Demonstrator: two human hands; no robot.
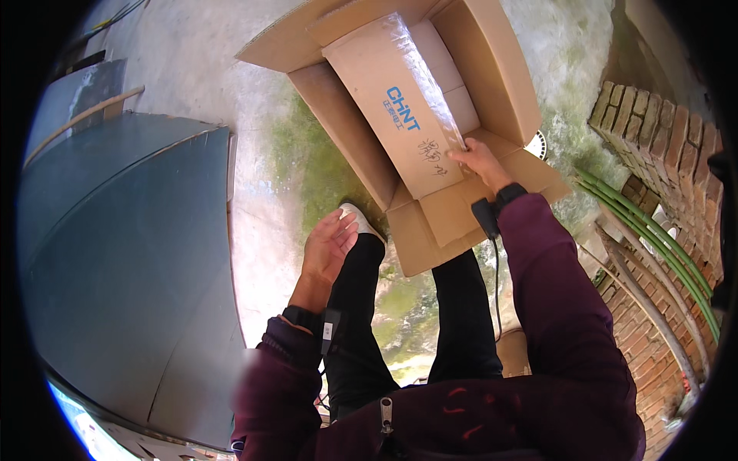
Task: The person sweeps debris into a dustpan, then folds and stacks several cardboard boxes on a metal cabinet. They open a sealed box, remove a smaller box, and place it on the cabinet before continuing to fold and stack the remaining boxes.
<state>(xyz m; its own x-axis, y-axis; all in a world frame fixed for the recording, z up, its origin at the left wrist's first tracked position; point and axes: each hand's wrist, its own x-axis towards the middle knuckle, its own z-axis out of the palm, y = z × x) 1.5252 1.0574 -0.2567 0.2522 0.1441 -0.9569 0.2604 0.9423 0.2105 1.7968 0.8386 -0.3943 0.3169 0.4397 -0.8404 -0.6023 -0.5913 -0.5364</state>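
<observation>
A large open cardboard box (334, 129) lies ahead of me, its flaps folded outward. Inside it is a smaller cardboard carton (377, 80) with clear tape along one edge, blue printing and handwriting on its face. My right hand (480, 163) grips the near right corner of the carton, the thumb on its printed face; the fingertips are partly hidden. My left hand (330, 246) is held palm up over my left shoe (360, 220), with the fingers apart and nothing in it, to the left of the box's near flap.
A large dark grey panel (144, 253) stands at the left, with a wooden pole (86, 124) beyond it. At the right are a brick wall (663, 127), green bamboo poles (651, 230) and wooden sticks (646, 294). A round drain cover (539, 145) lies beside the box.
</observation>
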